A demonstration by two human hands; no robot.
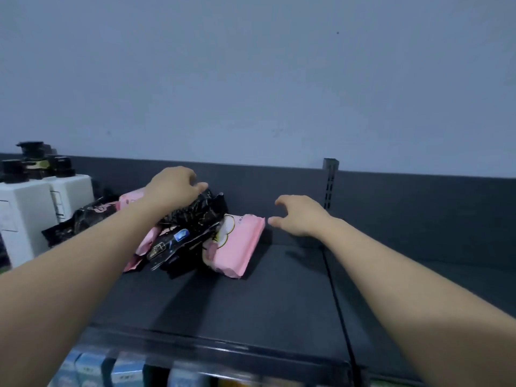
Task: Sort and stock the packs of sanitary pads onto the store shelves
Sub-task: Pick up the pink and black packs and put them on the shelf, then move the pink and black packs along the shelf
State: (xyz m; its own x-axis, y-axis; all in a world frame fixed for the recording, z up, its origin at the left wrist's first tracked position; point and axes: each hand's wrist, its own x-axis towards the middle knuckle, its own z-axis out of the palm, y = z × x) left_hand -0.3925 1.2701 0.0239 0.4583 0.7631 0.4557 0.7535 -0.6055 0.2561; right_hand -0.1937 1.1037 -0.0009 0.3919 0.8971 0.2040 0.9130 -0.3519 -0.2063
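A loose heap of pad packs lies on the dark top shelf (251,297). A pink pack (237,247) with a white cartoon print sits at the heap's right end. Black packs (201,216) with gold marbling are piled in the middle, and another black pack (81,222) lies to the left. More pink packs (131,198) show behind my forearm. My left hand (174,188) grips the top of the upper black pack, fingers curled over its far edge. My right hand (301,216) hovers just right of the pink pack, fingers spread and loosely bent, holding nothing.
White bottles (25,213) with black caps stand at the far left of the shelf. A slotted metal upright (330,182) rises at the back panel, right of my right hand. Blue boxes (92,370) line the shelf below. A seam (337,303) divides the shelf.
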